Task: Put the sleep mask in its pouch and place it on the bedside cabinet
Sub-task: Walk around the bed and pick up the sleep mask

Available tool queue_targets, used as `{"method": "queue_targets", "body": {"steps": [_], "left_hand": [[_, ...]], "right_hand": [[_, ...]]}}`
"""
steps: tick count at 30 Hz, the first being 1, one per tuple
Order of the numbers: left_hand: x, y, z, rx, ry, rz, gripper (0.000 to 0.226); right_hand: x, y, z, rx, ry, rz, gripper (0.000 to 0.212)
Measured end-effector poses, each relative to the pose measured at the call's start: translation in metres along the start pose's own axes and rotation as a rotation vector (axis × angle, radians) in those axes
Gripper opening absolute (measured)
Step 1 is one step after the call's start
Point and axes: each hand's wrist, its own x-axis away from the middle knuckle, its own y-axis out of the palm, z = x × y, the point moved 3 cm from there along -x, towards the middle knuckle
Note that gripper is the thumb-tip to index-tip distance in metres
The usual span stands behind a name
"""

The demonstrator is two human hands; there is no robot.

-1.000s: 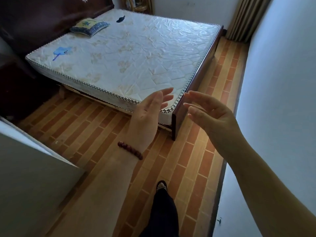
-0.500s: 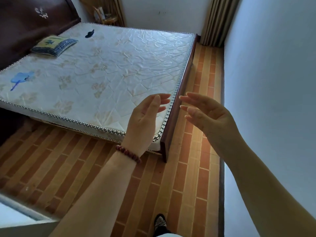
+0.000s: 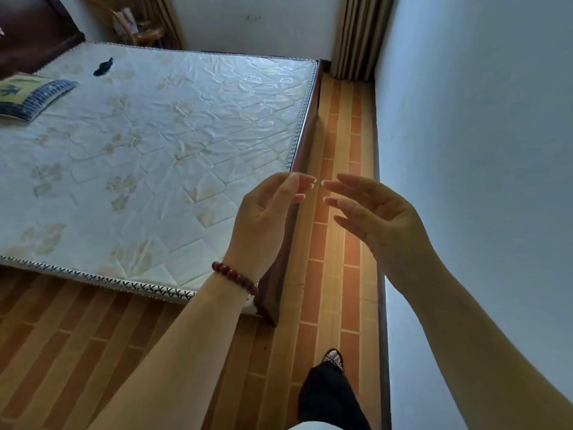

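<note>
Mask (image 3: 104,66) on mattress (image 3: 186,135) — well apart from left grip (image 3: 263,218), right grip (image 3: 372,218).

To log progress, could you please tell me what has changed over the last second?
The person has walked toward the aisle beside the mattress. Nothing was grasped or released. The left hand and right hand stay raised, open, empty; the dark item and pillow still lie on it.

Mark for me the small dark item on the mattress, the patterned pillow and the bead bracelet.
small dark item (image 3: 104,67): head view, its middle.
patterned pillow (image 3: 31,97): head view, middle of its top face.
bead bracelet (image 3: 234,276): head view, a bead midway along the visible strand.
</note>
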Motion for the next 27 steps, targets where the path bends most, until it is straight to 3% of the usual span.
{"method": "queue_targets", "body": {"steps": [12,27], "left_hand": [[-0.167,0.099,-0.009,0.07,0.01,0.009,0.024],[-0.415,0.117,-0.027,0.032,0.104,-0.088,0.016]], "right_hand": [[-0.152,-0.107,-0.004,0.039,0.005,0.054,0.032],[-0.388,-0.144,0.006,0.066,-0.004,0.121,0.032]]}}
